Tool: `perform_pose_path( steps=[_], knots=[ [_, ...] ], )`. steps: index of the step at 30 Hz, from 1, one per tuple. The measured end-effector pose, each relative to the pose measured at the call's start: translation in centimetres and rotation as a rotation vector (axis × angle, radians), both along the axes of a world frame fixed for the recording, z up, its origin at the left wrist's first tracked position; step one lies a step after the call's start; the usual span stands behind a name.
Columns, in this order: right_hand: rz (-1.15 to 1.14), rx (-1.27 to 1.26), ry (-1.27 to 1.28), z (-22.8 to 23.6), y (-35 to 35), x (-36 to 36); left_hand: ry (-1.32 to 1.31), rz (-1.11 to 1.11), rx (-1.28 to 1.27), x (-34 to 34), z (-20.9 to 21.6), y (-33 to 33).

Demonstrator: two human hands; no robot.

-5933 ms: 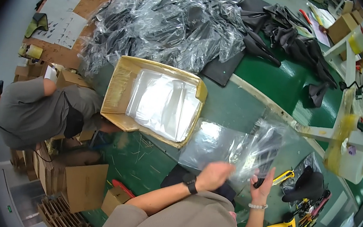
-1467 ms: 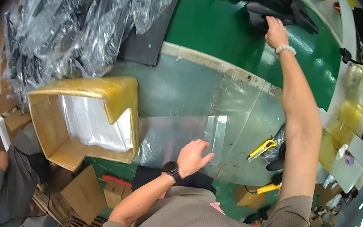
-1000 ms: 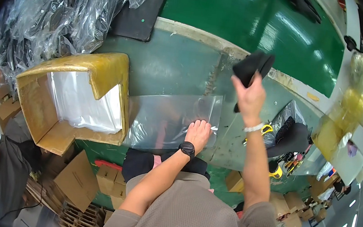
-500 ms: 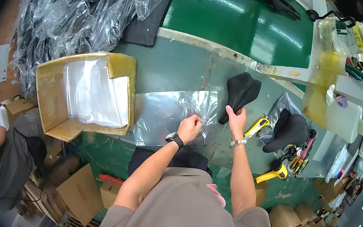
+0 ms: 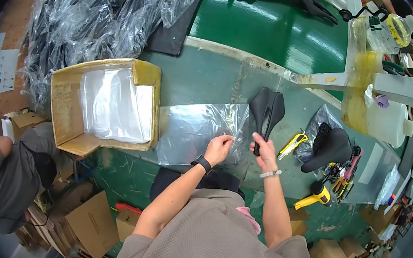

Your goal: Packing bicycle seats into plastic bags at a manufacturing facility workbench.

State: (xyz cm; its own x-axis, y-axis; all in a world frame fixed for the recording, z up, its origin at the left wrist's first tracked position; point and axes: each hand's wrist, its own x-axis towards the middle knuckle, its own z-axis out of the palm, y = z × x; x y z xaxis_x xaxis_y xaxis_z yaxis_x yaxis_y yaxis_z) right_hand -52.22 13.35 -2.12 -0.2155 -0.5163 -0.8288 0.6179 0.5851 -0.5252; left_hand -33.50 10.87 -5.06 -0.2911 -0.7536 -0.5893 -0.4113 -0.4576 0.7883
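A black bicycle saddle [image 5: 266, 113] with a slot down its middle is held by the narrow nose in my right hand [image 5: 265, 153], wide end pointing away from me. To its left, a clear plastic bag [image 5: 191, 127] lies flat on the grey-green worktop [image 5: 203, 72]. My left hand [image 5: 218, 149] is closed in a pinch at the bag's right end, by its opening edge. The fingertips press on thin film. A cardboard box [image 5: 155, 107] left of the bag holds a stack of more clear bags [image 5: 112, 102].
Right of the saddle lie a yellow box cutter [image 5: 293, 145], another black saddle [image 5: 328, 150], several hand tools and a yellow heat gun [image 5: 316, 196]. Plastic-wrapped saddles [image 5: 101, 23] are heaped at far left. A green conveyor surface [image 5: 275, 29] runs behind a raised rail. A person [image 5: 14, 183] works at lower left.
The saddle in my right hand has rolled so its slotted top faces up, shifting slightly left. My left hand stays pinched at the bag's edge. The whole view has shifted a little.
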Motion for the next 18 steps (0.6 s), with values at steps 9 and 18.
perform_pose_path(
  steps=[9, 18],
  knots=[
    [0.195, -0.016, 0.739, -2.9, 1.5, 4.9, 0.422, 0.583, 0.414, 1.2, -0.7, -0.8],
    [0.207, -0.177, 1.003, 3.8, 2.2, 4.8, 0.374, 0.568, 0.407, 4.8, 0.9, -3.2]
  ],
)
